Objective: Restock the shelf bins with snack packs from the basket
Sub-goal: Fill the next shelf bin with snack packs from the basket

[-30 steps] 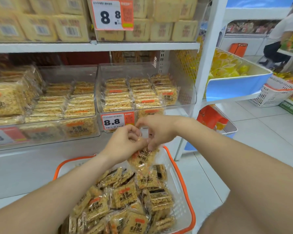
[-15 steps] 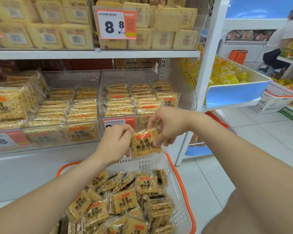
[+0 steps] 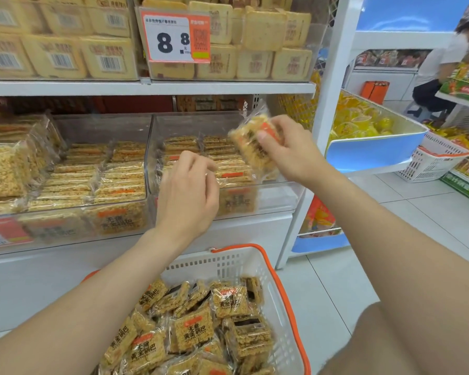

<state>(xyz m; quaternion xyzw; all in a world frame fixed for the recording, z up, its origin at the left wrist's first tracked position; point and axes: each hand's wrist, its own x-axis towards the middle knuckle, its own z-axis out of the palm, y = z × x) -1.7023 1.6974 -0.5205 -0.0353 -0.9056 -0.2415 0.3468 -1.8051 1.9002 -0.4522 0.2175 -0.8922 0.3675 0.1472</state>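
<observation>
Our right hand (image 3: 290,155) pinches 1 snack pack (image 3: 248,142), tilted over the clear bin (image 3: 275,197); our left hand (image 3: 190,193) hovers loosely curled, holding nothing.

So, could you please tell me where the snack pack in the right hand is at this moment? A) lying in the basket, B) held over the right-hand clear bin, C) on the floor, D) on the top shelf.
B: the right hand pinches the snack pack in the air above the clear bin.
</observation>
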